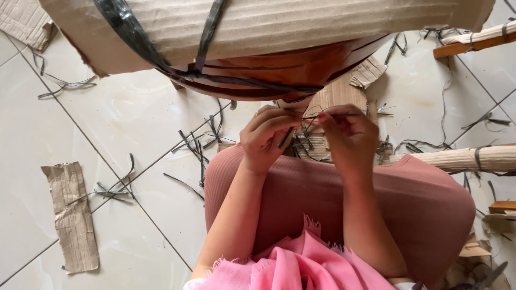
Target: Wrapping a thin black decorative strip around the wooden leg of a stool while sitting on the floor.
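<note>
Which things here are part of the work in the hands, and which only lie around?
In hand:
- left hand and right hand, pinching a thin black strip
- cardboard-wrapped wooden piece tied with black bands

Lying about:
- cardboard scrap on the tiled floor
- cut strip pieces
- wrapped roll

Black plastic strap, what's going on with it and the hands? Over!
Left hand and right hand pinch thin black plastic strap. Cardboard-wrapped brown wooden piece just above. Strap scraps litter tiled floor.

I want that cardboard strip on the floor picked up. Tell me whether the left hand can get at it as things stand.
Probably not at once. The left hand is pinching a thin black strap together with the right hand, up over the lap. The cardboard strip lies apart on the tiled floor, with nothing covering it.
</note>
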